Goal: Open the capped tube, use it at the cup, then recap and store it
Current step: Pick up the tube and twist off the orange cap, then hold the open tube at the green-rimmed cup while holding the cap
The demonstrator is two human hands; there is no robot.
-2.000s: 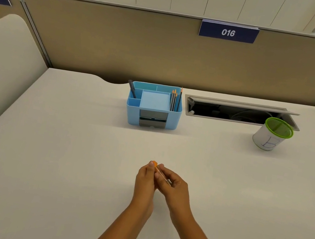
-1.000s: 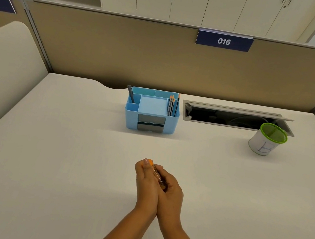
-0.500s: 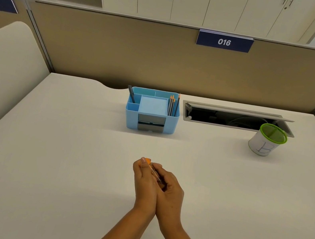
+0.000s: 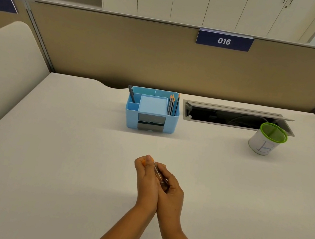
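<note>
A thin clear tube (image 4: 158, 174) with an orange cap (image 4: 146, 161) is held between both hands over the middle of the white desk (image 4: 62, 155). My left hand (image 4: 147, 180) pinches the orange cap end with thumb and fingers. My right hand (image 4: 171, 193) is wrapped around the tube's body, pressed against the left hand. Most of the tube is hidden by fingers. The cup (image 4: 266, 139), white with a green rim and a letter B on it, stands tilted at the far right of the desk.
A light blue desk organiser (image 4: 152, 111) with pencils and a pen stands at the back centre. To its right is an open cable tray (image 4: 232, 118) sunk in the desk. A tan partition (image 4: 143, 53) closes off the back.
The two hands have drawn closer together, now touching side by side. The left fingers have shifted over the orange cap. The view has tilted up slightly.
</note>
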